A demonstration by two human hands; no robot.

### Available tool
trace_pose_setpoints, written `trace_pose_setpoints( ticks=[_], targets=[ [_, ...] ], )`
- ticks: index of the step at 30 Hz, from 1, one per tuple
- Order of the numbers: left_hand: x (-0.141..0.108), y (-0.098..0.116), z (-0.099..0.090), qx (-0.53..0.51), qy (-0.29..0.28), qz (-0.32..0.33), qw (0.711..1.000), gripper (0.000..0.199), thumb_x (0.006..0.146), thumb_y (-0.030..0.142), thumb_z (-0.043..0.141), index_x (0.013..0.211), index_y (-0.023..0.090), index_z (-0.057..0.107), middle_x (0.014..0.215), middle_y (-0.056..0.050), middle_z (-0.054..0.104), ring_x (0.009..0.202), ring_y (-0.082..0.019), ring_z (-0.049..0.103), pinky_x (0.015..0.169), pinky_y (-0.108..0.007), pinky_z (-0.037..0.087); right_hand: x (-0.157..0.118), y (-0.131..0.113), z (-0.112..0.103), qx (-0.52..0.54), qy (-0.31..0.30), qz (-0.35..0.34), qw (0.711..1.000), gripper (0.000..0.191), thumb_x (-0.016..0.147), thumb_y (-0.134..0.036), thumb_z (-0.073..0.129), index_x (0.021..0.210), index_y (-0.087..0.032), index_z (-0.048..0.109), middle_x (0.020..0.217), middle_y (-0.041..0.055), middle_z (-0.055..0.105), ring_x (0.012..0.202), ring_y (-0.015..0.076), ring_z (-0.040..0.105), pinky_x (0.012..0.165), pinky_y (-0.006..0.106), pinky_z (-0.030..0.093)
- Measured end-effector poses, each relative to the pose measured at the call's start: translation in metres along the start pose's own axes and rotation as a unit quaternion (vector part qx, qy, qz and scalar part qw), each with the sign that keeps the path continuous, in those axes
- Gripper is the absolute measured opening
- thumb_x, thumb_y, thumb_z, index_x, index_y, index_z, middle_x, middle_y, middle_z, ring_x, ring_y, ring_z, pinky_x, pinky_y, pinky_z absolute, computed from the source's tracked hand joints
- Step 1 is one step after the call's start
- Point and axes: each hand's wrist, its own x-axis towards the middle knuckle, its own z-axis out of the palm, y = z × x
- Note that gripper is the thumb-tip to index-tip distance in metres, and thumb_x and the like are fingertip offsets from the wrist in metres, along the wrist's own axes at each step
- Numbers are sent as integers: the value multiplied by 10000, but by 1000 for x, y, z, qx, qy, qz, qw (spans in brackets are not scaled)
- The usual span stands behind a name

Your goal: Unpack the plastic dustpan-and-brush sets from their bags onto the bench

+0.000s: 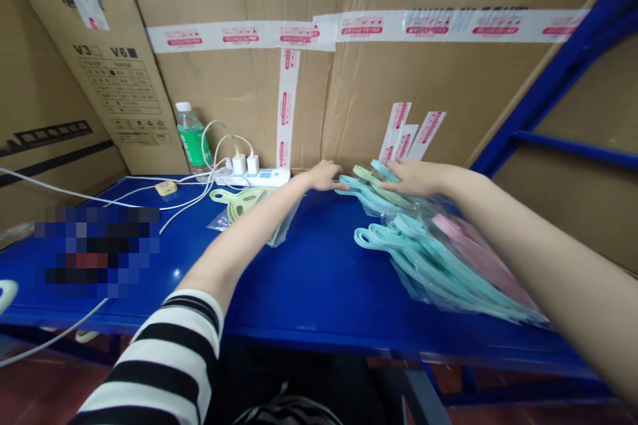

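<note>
My left hand (325,176) reaches to the back of the blue table, fingers stretched out, its tips close to a light-blue looped handle (349,184). Whether it touches the handle I cannot tell. My right hand (411,178) lies on the back pile, fingers apart, against a pale green handled plastic piece (379,184) and light-blue ones. In front of it is a second pile of light-blue handled plastic pieces (423,259) in clear bags, with pink pieces (483,252) beside them. Behind my left forearm rests a bagged green handled piece with slots (242,202), partly hidden.
A white power strip (269,177) with plugged chargers and loose cables stands at the back, beside a green-labelled bottle (194,139). A small yellow box (166,188) lies to the left, near a blurred-out patch. Cardboard (239,93) walls the back; a blue metal frame (548,80) rises at right.
</note>
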Motion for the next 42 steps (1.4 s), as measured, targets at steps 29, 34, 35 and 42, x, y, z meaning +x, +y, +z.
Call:
trace_pose_setpoints(
  ticks=[29, 34, 35, 42],
  targets=[
    [-242, -111, -44, -37, -37, -83, 995, 197, 871, 341, 546, 980, 176, 550, 976, -55, 630, 890, -188, 592, 790, -281, 448, -19, -180, 70, 157, -57, -132, 977, 382, 907, -113, 442, 1235, -143, 637, 1106, 124, 670, 1002, 233, 628, 921, 394, 485],
    [-246, -108, -49, -55, -39, -87, 994, 212, 858, 357, 535, 963, 173, 543, 990, -69, 632, 892, -198, 585, 777, -290, 439, -19, -179, 76, 245, -37, -123, 961, 381, 898, -166, 488, 1246, -178, 643, 1053, 114, 655, 951, 233, 622, 873, 403, 497],
    [-246, -108, -50, -57, -44, -88, 994, 216, 857, 358, 531, 963, 171, 542, 994, -73, 633, 897, -201, 585, 780, -293, 439, -19, -179, 77, 264, -35, -117, 957, 373, 899, -180, 495, 1237, -193, 651, 1055, 112, 648, 957, 237, 615, 878, 413, 490],
    [-245, -107, -50, -53, -56, -94, 993, 221, 857, 347, 531, 986, 168, 536, 1007, -73, 637, 915, -202, 586, 818, -304, 438, -21, -187, 83, 284, -47, -85, 954, 406, 892, -245, 539, 1290, -215, 614, 1009, 101, 595, 973, 258, 541, 934, 463, 419]
  ],
)
